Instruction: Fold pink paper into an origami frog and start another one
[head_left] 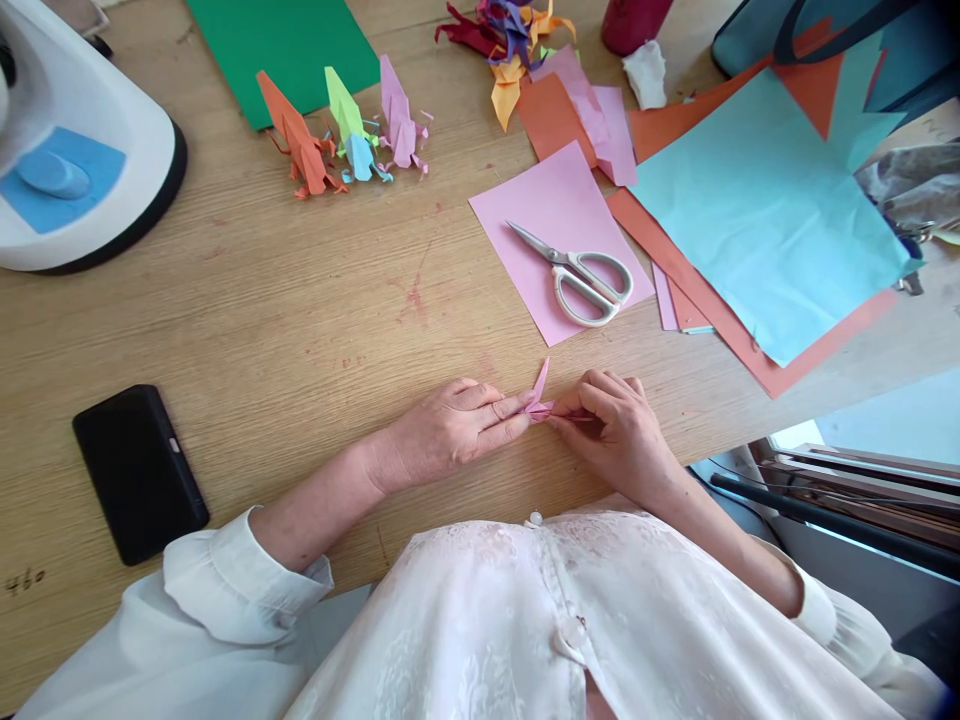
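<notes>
A small piece of folded pink paper (538, 408) is held between my two hands just above the near part of the table, one thin point sticking up and away from me. My left hand (469, 425) pinches its left side, fingers stretched together over it. With thumb and fingertips, my right hand (611, 425) grips a narrow strip at its right; part of that strip is hidden by the fingers. Beyond the hands, scissors (577, 268) with white handles lie closed on a square pink sheet (517, 215).
Folded paper figures, orange (300, 140), green-blue (351, 125) and pink (400, 120), stand near a green sheet (292, 50). Blue paper (765, 200) covers orange sheets at right. A black phone (139, 475) lies left, below a white lamp base (142, 160). The table's edge runs at lower right.
</notes>
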